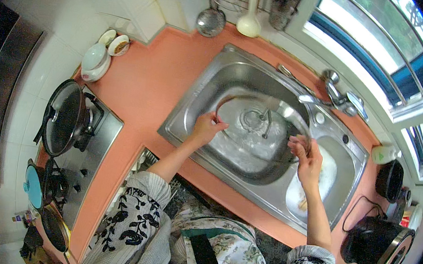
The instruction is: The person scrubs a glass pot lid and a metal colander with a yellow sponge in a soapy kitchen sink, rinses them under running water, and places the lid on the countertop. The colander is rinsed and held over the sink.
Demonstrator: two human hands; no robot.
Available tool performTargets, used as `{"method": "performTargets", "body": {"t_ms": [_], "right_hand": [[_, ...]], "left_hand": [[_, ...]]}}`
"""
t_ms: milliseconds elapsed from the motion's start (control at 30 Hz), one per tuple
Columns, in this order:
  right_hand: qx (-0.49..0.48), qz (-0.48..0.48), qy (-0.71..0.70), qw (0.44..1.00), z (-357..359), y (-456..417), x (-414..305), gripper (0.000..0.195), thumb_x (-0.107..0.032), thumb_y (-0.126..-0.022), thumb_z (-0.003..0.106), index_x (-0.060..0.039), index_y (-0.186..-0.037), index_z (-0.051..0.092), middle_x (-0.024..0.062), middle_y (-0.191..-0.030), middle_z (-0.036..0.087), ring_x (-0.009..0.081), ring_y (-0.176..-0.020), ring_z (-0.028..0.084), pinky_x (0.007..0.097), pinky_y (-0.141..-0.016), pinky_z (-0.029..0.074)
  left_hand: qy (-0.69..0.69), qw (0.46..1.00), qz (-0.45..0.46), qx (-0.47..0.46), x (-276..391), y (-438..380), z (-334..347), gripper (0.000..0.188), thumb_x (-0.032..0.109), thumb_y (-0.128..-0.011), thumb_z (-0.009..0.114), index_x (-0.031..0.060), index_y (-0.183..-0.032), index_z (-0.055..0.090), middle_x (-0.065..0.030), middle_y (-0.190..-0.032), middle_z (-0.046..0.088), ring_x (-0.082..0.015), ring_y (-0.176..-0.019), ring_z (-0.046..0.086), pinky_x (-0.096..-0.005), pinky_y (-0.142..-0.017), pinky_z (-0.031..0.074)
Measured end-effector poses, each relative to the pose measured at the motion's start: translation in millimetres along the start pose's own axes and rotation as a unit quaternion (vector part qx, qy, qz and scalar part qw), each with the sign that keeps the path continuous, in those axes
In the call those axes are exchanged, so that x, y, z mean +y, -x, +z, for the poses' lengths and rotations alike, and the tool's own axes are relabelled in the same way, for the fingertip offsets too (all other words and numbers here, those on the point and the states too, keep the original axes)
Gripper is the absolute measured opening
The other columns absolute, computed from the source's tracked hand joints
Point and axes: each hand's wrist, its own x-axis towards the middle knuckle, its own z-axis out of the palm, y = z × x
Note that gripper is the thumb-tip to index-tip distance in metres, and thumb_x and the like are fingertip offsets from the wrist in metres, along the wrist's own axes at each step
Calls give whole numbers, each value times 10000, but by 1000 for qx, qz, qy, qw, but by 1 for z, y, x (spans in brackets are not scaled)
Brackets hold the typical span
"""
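A round, clear glass lid or bowl with a rim [231, 135] is held over the large basin of a stainless steel sink [180, 128]. My left hand [209, 127] grips its left edge between thumb and fingers. On its right edge, my right hand [307, 152] has its fingers around the rim. Through the glass the drain and a curved metal piece [267, 123] can be seen. The smaller basin to the right holds white suds [323, 179] with something yellowish in them. Above the basins lies a chrome faucet [331, 101], its spout pointing left.
A lidded black pan [63, 117] stands on the gas stove [96, 157] at left. Bowls [95, 58] are stacked in the back left corner. Behind the sink are a ladle [249, 22] and a metal skimmer [210, 21]. A black rice cooker-like appliance [365, 242] and a bottle [385, 154] stand at right.
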Motion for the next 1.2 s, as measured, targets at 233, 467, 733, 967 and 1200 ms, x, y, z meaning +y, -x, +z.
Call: {"method": "performTargets", "body": {"t_ms": [233, 467, 733, 967, 1200], "right_hand": [[-3, 306, -205, 930, 91, -95, 10, 225, -27, -806, 472, 26, -1024, 448, 194, -897, 600, 278, -715, 643, 301, -498, 494], [-40, 296, -302, 905, 209, -156, 21, 222, -14, -819, 455, 9, -1037, 423, 223, -944, 579, 310, -725, 632, 350, -522, 515], [-26, 271, -349, 897, 317, -196, 52, 242, -22, -855, 426, -41, -1083, 348, 200, -990, 569, 315, -794, 635, 357, -586, 529], [-31, 267, -366, 891, 346, -209, 63, 233, -48, -882, 415, -62, -1106, 352, 191, -1009, 567, 310, -846, 629, 356, -616, 534], [-19, 270, -384, 883, 355, -210, 64, 226, -59, -893, 417, -57, -1110, 356, 173, -1025, 566, 300, -836, 626, 346, -631, 532]], "left_hand": [[340, 919, -195, -42, -25, -40, -88, 289, 194, -782, 632, 81, -973, 447, -40, -814, 529, -169, -707, 587, -331, -595, 486], [485, 853, -190, -4, -40, -56, -187, 352, 109, -799, 595, 106, -1083, 387, -85, -858, 567, -235, -735, 604, -433, -661, 519], [475, 854, -176, 118, -66, -85, -227, 304, 49, -802, 557, 66, -1076, 426, -119, -902, 578, -282, -800, 615, -432, -680, 531], [499, 853, -138, 65, -116, -111, -245, 421, -58, -743, 522, 60, -1125, 392, -125, -962, 552, -302, -788, 610, -446, -641, 538], [480, 861, -136, 102, -114, -117, -242, 398, -59, -744, 514, 67, -1107, 411, -117, -951, 558, -291, -779, 605, -440, -627, 539]]}}
